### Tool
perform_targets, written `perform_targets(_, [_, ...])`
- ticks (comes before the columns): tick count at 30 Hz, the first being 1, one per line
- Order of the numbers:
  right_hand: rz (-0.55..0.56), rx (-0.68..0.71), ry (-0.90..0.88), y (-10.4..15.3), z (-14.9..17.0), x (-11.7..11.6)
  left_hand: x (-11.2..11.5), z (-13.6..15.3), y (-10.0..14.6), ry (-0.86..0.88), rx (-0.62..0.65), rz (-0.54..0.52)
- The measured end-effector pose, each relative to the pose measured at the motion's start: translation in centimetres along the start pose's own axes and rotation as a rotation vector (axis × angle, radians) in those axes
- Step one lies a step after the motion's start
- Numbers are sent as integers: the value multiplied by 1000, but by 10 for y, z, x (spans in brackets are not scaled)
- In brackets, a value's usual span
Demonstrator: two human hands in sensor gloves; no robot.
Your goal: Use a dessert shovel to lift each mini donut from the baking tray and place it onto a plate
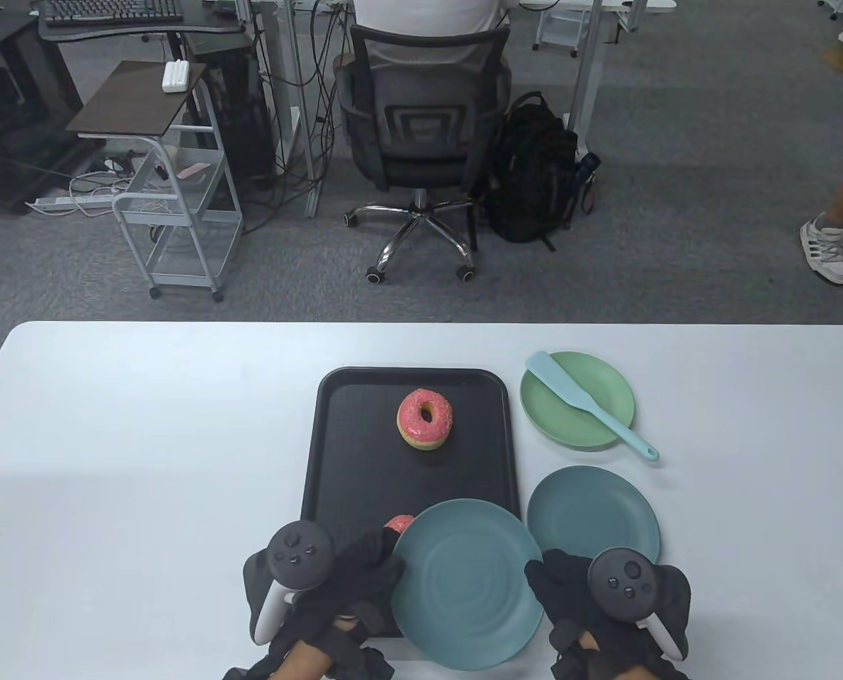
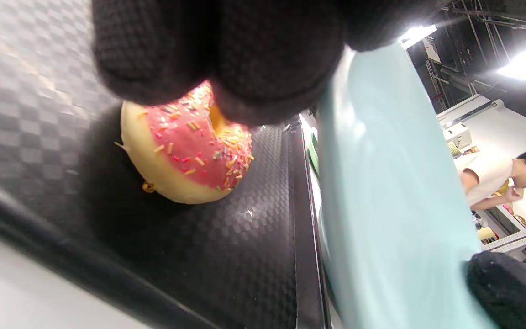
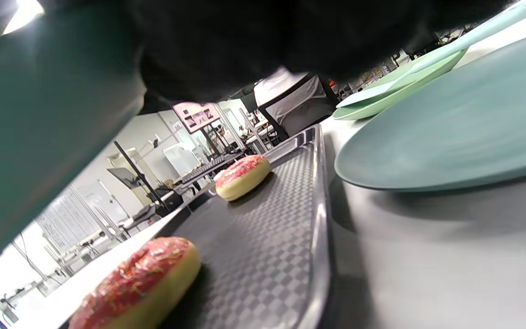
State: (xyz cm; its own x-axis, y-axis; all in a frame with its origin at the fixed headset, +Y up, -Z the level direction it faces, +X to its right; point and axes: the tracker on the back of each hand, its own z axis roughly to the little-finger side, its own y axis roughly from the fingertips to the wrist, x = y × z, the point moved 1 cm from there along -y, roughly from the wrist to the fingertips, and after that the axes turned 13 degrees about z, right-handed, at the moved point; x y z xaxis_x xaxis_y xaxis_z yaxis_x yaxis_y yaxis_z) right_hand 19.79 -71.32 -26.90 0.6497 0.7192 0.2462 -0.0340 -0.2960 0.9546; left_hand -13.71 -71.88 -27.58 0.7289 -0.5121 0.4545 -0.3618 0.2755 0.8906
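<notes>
A black baking tray point(image 1: 351, 453) holds one pink-sprinkled donut point(image 1: 425, 418) near its far end. A second donut point(image 1: 399, 524) at the near end is mostly hidden by a large teal plate point(image 1: 464, 584). My left hand point(image 1: 382, 559) grips that plate's left rim and my right hand point(image 1: 545, 574) grips its right rim, so the plate overhangs the tray's near right corner. In the left wrist view the near donut point(image 2: 185, 151) lies just below my fingers point(image 2: 244, 55), beside the plate's edge point(image 2: 381, 183). The light blue dessert shovel point(image 1: 584, 407) rests on a green plate point(image 1: 606, 382).
A smaller teal plate point(image 1: 591, 520) lies on the white table point(image 1: 145, 460) right of the tray, just behind my right hand. The green plate stands beyond it. An office chair point(image 1: 421, 134) and a backpack point(image 1: 535, 170) are on the floor past the table's far edge.
</notes>
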Motion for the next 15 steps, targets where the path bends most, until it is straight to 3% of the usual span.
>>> perform_targets(5, [81, -59, -88, -4, 2, 17, 0, 0, -2, -12, 19, 27])
perform_targets(8, [169, -174, -91, -17, 20, 44, -3, 3, -2, -51, 18, 2])
perform_targets(13, [329, -500, -128, -44, 73, 92, -9, 10, -4, -72, -2, -17])
perform_targets(15, [445, -641, -97, -53, 106, 114, -10, 12, -5, -71, -10, -14])
